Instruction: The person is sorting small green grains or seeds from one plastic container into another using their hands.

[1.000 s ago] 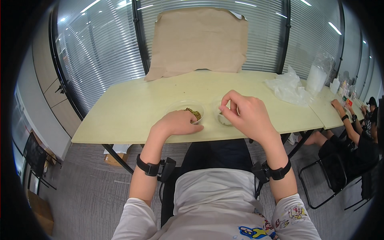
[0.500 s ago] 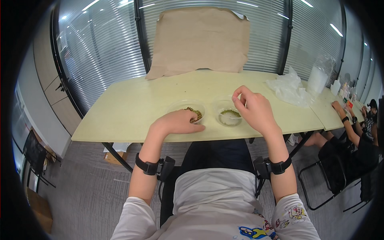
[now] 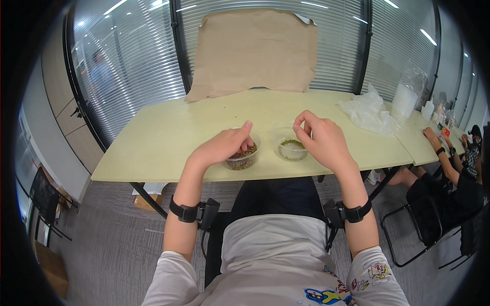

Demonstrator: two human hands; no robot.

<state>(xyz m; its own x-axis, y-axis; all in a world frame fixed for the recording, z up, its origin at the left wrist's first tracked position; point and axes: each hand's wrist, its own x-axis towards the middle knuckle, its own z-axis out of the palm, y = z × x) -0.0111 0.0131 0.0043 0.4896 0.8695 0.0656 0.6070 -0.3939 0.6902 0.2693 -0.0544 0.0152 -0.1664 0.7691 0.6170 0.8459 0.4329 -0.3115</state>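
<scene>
The left hand [image 3: 220, 146], thumb raised apart from its fingers, dips fingertips into the dark mixed grains [image 3: 248, 152] in the left bowl [image 3: 242, 166], while the right hand [image 3: 325, 142] curls thumb and forefinger close together at the right bowl [image 3: 282, 135], whether pinching anything I cannot tell. That bowl holds fewer, green grains [image 3: 287, 143]. Both bowls sit near the table's [image 3: 158, 140] front edge, with brown paper [image 3: 255, 51] behind and a plastic bag [image 3: 368, 109] to the right.

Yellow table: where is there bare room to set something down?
Mostly bare: the yellow table left of the left hand, and its middle, between the brown paper and the left bowl and right bowl. Crowded: front centre, with both bowls and the right hand; back right, with the crumpled plastic bag.
</scene>
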